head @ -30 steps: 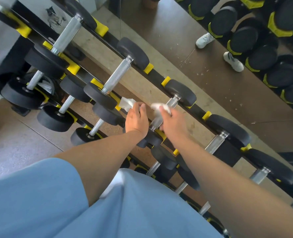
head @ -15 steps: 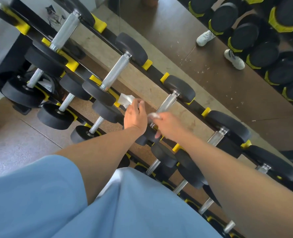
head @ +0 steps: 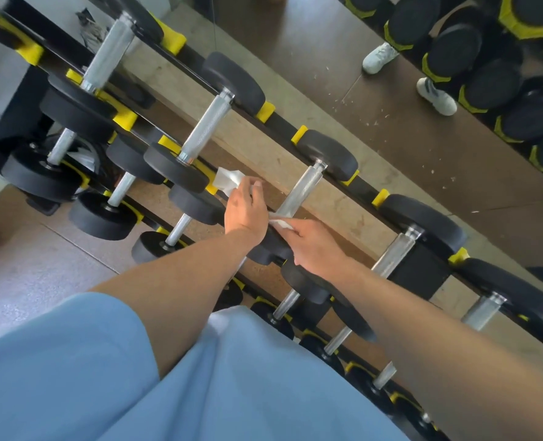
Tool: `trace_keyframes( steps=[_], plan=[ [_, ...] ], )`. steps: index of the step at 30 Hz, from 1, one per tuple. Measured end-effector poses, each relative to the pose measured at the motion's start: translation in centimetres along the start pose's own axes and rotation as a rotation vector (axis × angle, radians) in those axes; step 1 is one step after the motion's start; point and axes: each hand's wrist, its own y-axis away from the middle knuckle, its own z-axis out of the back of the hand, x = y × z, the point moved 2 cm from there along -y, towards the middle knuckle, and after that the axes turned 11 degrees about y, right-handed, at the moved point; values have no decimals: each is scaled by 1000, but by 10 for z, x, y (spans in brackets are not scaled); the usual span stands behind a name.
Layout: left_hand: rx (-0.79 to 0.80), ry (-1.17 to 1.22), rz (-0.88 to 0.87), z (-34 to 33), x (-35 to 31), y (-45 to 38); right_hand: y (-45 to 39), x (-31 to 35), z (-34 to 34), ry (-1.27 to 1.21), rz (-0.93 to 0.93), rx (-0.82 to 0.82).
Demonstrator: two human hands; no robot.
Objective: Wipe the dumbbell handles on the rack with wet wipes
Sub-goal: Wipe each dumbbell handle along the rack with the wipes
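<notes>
Here the right hand (head: 311, 246) pinches a wet wipe (head: 279, 222) around the near end of a dumbbell handle (head: 300, 194) on the rack (head: 400, 272); the left hand (head: 244, 211) holds a spare wipe (head: 228, 179). Crossed wrists risk cramping the stroke, leaving the handle's far end unwiped.

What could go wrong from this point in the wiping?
The right hand pinches its wet wipe only at the lower end of the handle, so the upper part may be missed. The left hand holds a second wipe loosely; it may snag on the rack's yellow cradle.
</notes>
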Motion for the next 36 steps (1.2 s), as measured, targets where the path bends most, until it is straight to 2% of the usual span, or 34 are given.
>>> trace_keyframes(
  steps=[2, 4, 5, 6, 8, 12, 14, 17, 19, 20, 22, 25, 29, 32, 36],
  plan=[
    [1, -6, -4, 0, -1, 1, -10, 1, 19, 127, 15, -113],
    [-3, -5, 2, -1, -1, 2, -23, 1, 43, 340, 68, -384],
    [-5, -1, 5, -1, -1, 2, -28, 0, 53, 423, 75, -461],
    [-6, 3, 9, -1, -2, 3, -33, -4, 59, 494, 72, -445],
    [-13, 2, 14, 0, -3, 3, -37, -13, 62, 534, 68, -267],
    [-15, 12, 9, 0, -3, 3, -8, -8, 28, 305, 85, -46],
    [-17, 0, 22, 0, -4, 2, 10, 2, 4, 51, -23, 35],
    [-10, 15, 15, 0, -5, 4, 23, 3, -9, -472, -383, -67],
    [-9, 22, 3, 0, -3, 3, 29, 3, -7, -802, -637, -220],
    [-7, 22, 4, 0, -1, 3, 30, 1, -6, -890, -729, -311],
    [2, 14, 10, 1, -3, 4, 25, -6, -3, -886, -809, -408],
    [10, -3, 13, 1, -6, 6, 4, -11, 8, -749, -722, -290],
    [23, 3, 19, 1, 1, 1, -28, -12, 13, -704, -637, -117],
    [47, 12, 16, 0, 3, -1, -40, -16, 4, -686, -648, -94],
    [77, 41, -32, 0, 8, -4, -46, -10, -7, -629, -762, -163]
  ],
)
